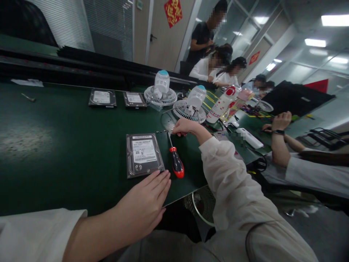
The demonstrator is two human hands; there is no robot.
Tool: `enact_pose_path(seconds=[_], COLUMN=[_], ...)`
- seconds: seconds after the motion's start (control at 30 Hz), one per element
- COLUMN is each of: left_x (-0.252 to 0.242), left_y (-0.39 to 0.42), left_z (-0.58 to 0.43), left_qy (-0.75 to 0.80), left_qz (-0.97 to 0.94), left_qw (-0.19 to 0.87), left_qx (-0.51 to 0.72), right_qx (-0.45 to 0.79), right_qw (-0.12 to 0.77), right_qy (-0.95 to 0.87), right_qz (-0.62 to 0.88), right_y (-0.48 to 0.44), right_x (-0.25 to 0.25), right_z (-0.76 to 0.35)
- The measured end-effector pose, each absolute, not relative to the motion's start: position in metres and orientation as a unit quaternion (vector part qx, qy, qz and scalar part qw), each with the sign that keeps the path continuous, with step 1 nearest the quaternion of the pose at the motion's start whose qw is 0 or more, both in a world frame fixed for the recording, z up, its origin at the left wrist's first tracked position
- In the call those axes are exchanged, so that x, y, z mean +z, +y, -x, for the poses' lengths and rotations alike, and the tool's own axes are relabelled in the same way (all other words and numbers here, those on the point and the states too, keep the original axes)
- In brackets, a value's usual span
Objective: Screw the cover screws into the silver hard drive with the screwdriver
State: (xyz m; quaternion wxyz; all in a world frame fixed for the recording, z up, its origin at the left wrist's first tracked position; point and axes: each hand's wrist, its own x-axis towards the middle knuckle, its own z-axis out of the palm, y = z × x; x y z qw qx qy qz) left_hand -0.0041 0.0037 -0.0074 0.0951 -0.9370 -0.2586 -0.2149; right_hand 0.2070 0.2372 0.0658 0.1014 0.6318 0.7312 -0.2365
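Observation:
A hard drive (144, 154) with a white label lies flat on the green table. My left hand (148, 198) is open, its fingers straight and together, with the fingertips at the drive's near right corner. Right of the drive lies a screwdriver (176, 162) with a black and red handle, its shaft pointing away from me. My right hand (184, 126) is closed in a pinch beside the screwdriver's tip. Several small screws (161, 131) are scattered there on the table. Whatever the pinched fingertips hold is too small to make out.
Two more hard drives (102, 98) (135, 99) lie farther back. Beside them stand two white fans (160, 91) (192, 103), face down. A white bottle (222, 103) is behind my right arm. A co-worker's arm (280, 142) is at the right, and a wire basket (203, 203) sits below the table edge.

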Motion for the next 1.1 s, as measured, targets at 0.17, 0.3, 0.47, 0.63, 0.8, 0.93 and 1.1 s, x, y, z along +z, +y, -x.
enact_pose_path(seconds=[0.17,0.3,0.47,0.63,0.8,0.93,1.1], left_x=[-0.006,-0.006,0.005,0.038,0.063,0.061,0.043], left_y=[0.003,0.002,0.001,0.011,0.023,0.021,0.007], left_z=[0.004,0.005,0.009,0.023,0.051,0.074,0.088], left_qy=[-0.259,-0.263,-0.227,-0.171,-0.286,-0.413,-0.511], left_qz=[0.939,0.942,0.945,0.934,0.883,0.843,0.812], left_qw=[0.093,0.081,0.086,0.139,0.191,0.168,0.14], left_qx=[-0.205,-0.194,-0.218,-0.28,-0.319,-0.302,-0.245], right_qx=[-0.103,0.013,0.105,0.18,0.196,0.158,0.043], right_qw=[0.028,-0.044,-0.004,-0.009,-0.11,-0.24,-0.335], right_qy=[0.779,0.868,0.959,0.97,0.958,0.926,0.892], right_qz=[-0.618,-0.495,-0.262,-0.165,-0.178,-0.243,-0.3], right_y=[0.201,0.146,0.097,0.096,0.102,0.11,0.137], right_x=[0.056,0.051,0.047,0.049,0.062,0.078,0.093], right_z=[-0.216,-0.226,-0.232,-0.23,-0.238,-0.251,-0.245])
